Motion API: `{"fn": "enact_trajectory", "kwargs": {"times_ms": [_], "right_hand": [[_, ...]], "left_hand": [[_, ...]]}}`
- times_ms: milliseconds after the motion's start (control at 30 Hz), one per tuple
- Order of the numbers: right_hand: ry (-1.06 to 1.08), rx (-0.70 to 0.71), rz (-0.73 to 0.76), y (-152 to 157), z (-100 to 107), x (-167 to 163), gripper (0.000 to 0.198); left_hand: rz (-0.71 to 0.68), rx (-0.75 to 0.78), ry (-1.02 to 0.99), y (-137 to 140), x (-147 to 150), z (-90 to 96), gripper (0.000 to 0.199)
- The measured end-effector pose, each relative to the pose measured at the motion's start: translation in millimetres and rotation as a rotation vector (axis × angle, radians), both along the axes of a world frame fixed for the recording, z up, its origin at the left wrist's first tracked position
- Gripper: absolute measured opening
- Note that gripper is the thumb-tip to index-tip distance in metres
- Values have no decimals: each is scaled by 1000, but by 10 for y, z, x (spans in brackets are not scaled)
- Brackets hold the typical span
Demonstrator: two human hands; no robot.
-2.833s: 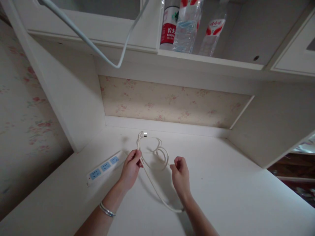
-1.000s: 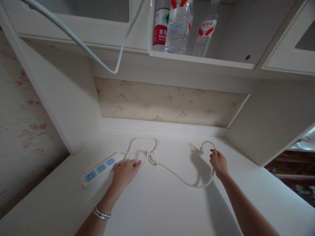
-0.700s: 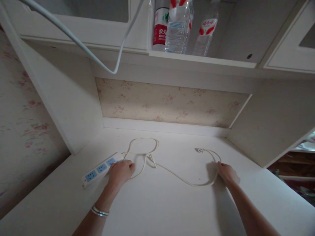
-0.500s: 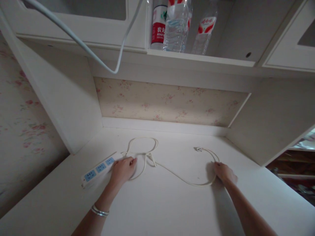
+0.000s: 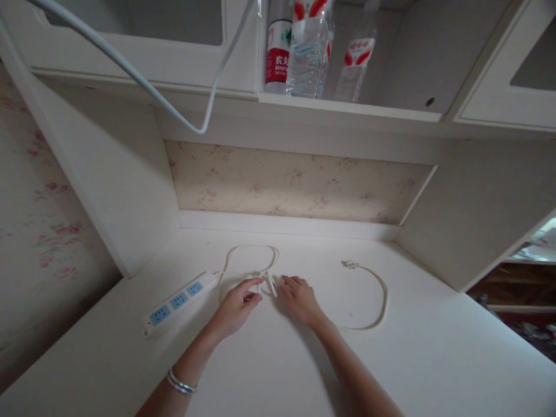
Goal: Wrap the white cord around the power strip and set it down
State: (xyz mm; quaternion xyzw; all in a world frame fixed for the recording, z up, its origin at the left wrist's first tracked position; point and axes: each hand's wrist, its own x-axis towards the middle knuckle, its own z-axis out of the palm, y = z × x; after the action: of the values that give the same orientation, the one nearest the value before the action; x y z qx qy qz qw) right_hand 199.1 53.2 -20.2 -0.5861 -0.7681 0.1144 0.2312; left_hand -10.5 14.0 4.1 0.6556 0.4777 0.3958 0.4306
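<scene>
Now it's close work where the white cord [image 5: 272, 285] bunches, apparently sorting its strands; next calls, I'd judge, for picking one cleanly. Left hand [image 5: 237, 307] leans in, thumb and forefinger apart around a strand; right hand [image 5: 299, 298] sits palm-down just beside, fingers bent, grip impossible to tell. Outward, cord curves across the table [image 5: 260, 359], power strip [image 5: 179, 299] left, plug [image 5: 350, 264] right.

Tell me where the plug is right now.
In the head view, the plug lies on the white desktop, right of centre, farther back and to the right of the right hand.
</scene>
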Motion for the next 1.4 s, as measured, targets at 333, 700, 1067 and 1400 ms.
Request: {"fn": "enact_trajectory", "kwargs": {"times_ms": [333, 700, 1067, 1400], "right_hand": [[221, 27, 64, 48, -177, -230, 29], [551, 229, -34, 31, -115, -69, 36], [425, 319, 76, -73, -125, -139, 36], [502, 213, 178, -192, -36, -298, 26]], "left_hand": [[-62, -90, -134, -29, -58, 119, 41], [-114, -4, -63, -32, -16, 74, 36], [218, 148, 440, -117, 13, 124, 32], [224, 341, 649, -114, 76, 76, 24]]}}
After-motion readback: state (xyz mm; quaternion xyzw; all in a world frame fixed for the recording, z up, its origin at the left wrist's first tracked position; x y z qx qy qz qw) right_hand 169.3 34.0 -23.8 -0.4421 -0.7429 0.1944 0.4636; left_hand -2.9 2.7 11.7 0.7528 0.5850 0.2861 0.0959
